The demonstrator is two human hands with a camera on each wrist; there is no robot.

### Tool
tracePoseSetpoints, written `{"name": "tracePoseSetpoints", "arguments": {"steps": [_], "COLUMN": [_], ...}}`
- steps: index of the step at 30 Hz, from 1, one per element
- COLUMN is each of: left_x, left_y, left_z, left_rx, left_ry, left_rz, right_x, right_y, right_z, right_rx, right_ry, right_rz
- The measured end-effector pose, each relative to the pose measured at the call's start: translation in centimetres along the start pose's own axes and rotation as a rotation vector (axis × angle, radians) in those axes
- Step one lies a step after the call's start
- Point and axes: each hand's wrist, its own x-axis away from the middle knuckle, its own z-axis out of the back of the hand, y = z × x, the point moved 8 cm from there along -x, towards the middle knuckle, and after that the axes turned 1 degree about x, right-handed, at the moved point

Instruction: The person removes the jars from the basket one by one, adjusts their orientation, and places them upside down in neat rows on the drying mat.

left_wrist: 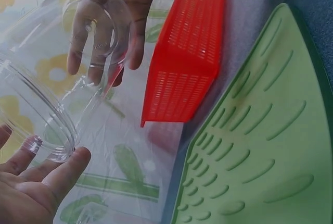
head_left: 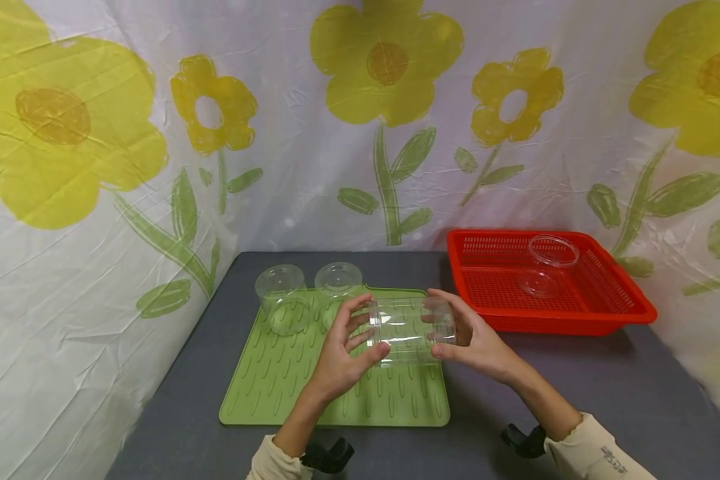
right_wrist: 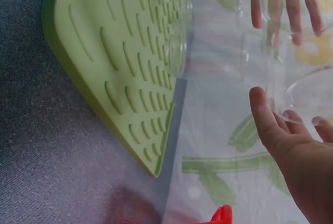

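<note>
Between both hands a clear plastic jar (head_left: 405, 330) lies on its side in the air, over the green mat (head_left: 336, 407). My left hand (head_left: 348, 350) grips the jar's threaded rim end, thumb in front and fingers behind. At the other end, the base, my right hand (head_left: 471, 337) holds with its thumb low and fingers behind the wall. The left wrist view shows the ridged rim (left_wrist: 44, 109) right at the left fingertips. Two similar clear jars (head_left: 282, 300) (head_left: 338, 287) stand upright at the mat's back left.
A red perforated basket (head_left: 576, 320) sits at the back right of the dark grey table (head_left: 174, 413), with another clear jar (head_left: 543, 270) upright in it. A flower-printed curtain (head_left: 288, 200) hangs behind the table and along its sides.
</note>
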Motion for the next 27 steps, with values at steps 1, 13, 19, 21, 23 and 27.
{"name": "tracePoseSetpoints", "arguments": {"steps": [1,13,19,21,23,27], "left_x": [0.0,0.1,-0.1,-0.2,-0.4,-0.5], "left_y": [0.0,-0.1,0.9,1.2,1.5,1.8], "left_z": [0.0,0.1,-0.2,-0.5,-0.9,-1.7], "left_rx": [0.006,-0.099,-0.302,-0.374,-0.449,-0.585], "left_ry": [-0.002,-0.02,-0.036,-0.056,-0.079,-0.119], "left_rz": [0.001,-0.001,-0.015,-0.031,-0.051,-0.088], "right_x": [0.0,0.2,0.2,0.2,0.2,0.1], "right_y": [0.0,-0.4,-0.3,-0.6,-1.1,-2.1], "right_z": [0.0,0.8,0.7,0.4,0.1,-0.8], "right_rx": [-0.004,0.181,0.35,0.406,0.465,0.585], "right_ry": [0.002,0.062,0.095,0.102,0.106,0.108], "right_rz": [0.001,-0.016,-0.007,0.008,0.029,0.069]}}
